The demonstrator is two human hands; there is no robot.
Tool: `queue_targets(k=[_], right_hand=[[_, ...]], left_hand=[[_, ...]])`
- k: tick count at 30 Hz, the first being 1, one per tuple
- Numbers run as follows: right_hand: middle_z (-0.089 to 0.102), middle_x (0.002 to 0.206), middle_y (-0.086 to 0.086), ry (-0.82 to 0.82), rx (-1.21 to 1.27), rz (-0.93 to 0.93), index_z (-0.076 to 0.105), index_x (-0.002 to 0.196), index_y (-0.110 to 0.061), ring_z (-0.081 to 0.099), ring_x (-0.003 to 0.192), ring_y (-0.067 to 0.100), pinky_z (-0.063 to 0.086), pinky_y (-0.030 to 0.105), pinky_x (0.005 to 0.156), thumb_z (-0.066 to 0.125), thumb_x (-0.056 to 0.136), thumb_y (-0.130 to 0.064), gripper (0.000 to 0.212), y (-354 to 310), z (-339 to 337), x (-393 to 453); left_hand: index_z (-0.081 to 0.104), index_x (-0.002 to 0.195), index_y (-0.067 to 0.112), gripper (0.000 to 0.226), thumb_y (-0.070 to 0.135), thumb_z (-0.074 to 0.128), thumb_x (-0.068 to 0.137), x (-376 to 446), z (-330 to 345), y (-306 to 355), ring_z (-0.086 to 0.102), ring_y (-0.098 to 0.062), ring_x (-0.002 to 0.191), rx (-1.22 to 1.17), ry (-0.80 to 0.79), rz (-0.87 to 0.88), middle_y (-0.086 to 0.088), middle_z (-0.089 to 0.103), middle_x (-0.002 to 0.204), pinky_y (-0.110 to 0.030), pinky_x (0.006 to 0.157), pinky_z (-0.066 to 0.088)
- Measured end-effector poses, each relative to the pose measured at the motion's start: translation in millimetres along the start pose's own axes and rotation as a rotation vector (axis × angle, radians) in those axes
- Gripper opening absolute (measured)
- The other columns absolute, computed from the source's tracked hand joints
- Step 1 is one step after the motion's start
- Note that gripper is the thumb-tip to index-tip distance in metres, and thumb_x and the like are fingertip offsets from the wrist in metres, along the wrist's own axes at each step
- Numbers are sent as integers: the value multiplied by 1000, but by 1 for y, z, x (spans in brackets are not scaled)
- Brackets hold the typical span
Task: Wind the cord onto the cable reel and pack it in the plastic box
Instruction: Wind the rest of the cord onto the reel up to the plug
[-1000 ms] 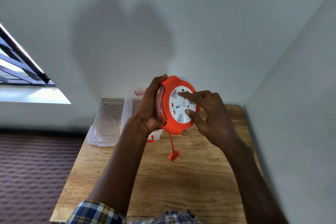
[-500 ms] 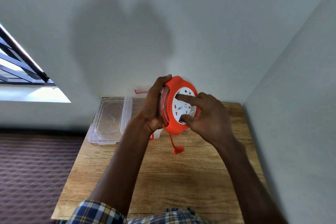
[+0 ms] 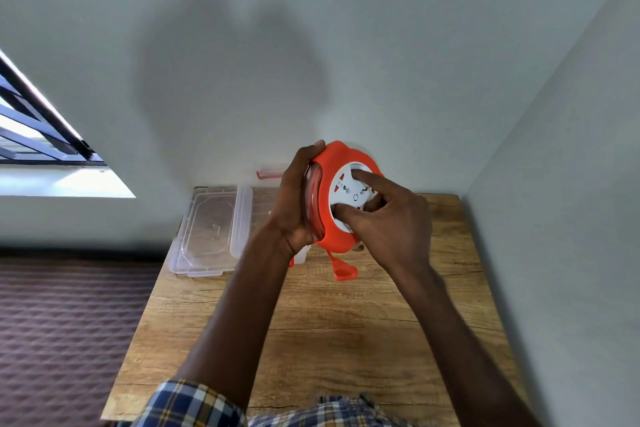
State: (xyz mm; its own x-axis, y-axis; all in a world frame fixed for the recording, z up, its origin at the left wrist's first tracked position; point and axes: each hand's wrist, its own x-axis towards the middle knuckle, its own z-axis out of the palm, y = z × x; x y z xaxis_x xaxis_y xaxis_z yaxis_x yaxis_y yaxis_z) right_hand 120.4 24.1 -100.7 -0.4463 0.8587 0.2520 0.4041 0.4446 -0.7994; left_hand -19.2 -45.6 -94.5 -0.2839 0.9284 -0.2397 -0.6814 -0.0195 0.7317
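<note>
Two hands hold an orange cable reel (image 3: 331,218) above the wooden table (image 3: 346,340). The left hand (image 3: 294,208) wraps its edge; the right hand (image 3: 388,218) presses fingers onto its white face. The plug (image 3: 345,272) dangles below. Farther back lie the clear lid (image 3: 207,229) and the mostly hidden plastic box (image 3: 270,174).

Wooden worktop (image 3: 346,340), grain running left to right, set into corner: far edge and right edge against walls. Clear plastic lid (image 3: 211,229) lies flat at far left corner, overhanging left edge slightly. Clear plastic box (image 3: 258,204) with red clasps stands just right of lid, touching it, largely hidden behind forearm. Near half of worktop bare wood. Dark patterned floor (image 3: 62,340) to left.
</note>
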Motion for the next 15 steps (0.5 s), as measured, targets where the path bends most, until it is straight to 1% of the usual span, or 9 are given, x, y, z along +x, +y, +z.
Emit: queue_targets(k=[1,3,5,7,9,11,13,15], right_hand=[[77,106,-17,16,32,27,68,129,-43,70,88,-1,62,26,75,73,59,-70,75,-1,2,-1],[76,116,-16,49,116,111,71,125,-42,70,96,1,63,30,79,77,59,-67,71,-5,5,0],[74,119,-15,62,188,204,72,122,-42,70,98,4,63,35,82,77,58,-67,69,-8,7,2],[73,123,-12,65,249,281,73,122,-40,70,101,7,64,40,83,79,58,-66,69,-8,9,3],[72,127,-8,60,270,307,73,123,-38,70,103,11,63,42,84,80,60,-64,69,-8,11,3],[72,129,-8,14,216,263,70,127,-37,70,105,10,63,39,86,75,62,-70,73,-5,8,4],[74,122,-10,-77,93,159,67,131,-37,71,99,7,61,32,83,68,70,-77,73,-1,2,6],[76,109,-12,-111,-64,13,66,130,-37,70,88,4,54,20,73,64,83,-73,60,7,-6,7]], left_hand=[[85,107,17,55,60,50,99,0,0,-1,79,-27,95,-11,2,1,-11,81,107,-39,78,64],[84,108,16,57,61,51,99,1,1,-1,79,-28,97,-17,-3,1,-12,81,109,-41,80,64],[84,109,17,58,62,50,100,3,1,-3,79,-28,98,-3,5,4,-12,81,110,-42,81,64],[85,107,20,58,64,47,101,5,2,-6,79,-27,97,16,47,9,-11,81,110,-42,80,64],[85,108,21,58,65,47,100,6,1,-9,79,-28,98,25,74,3,-12,80,113,-43,80,64],[84,111,20,58,65,50,99,7,-1,-8,78,-29,100,42,69,-9,-14,79,115,-44,82,64],[82,115,19,59,66,53,97,7,-4,-4,77,-30,101,78,57,-38,-15,78,118,-44,84,63],[81,117,18,61,69,55,95,8,-8,1,76,-31,101,90,36,-99,-15,76,121,-45,88,62]])
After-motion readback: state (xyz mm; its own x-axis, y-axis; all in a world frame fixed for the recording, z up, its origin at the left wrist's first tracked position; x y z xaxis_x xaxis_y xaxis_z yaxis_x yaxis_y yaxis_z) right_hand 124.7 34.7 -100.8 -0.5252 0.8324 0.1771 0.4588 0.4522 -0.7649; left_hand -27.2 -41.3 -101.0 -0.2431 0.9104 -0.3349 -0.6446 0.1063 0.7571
